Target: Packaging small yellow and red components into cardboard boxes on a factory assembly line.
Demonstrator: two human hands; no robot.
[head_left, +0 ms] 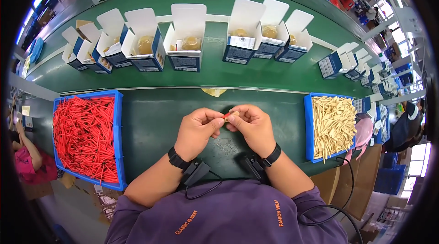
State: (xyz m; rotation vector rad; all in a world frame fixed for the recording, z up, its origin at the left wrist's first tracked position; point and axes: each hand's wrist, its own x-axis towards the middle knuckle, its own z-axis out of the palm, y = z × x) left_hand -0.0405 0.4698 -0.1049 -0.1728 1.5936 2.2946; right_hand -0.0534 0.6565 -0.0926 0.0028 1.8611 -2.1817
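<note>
Green conveyor belt (160,120) below; left hand (195,132) and right hand (252,127) pinch 1 small red-and-cream stick (231,115) between fingertips.

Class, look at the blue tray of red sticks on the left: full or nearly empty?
Full: the blue tray is heaped with red sticks from wall to wall.

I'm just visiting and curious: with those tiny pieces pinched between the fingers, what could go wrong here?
1. The small red piece sits only at the fingertips of the left hand and right hand; it could slip onto the green table.
2. The beige piece looks thin and might bend or snap if pressed askew.
3. A dropped part could roll toward the open boxes on the belt.
</note>
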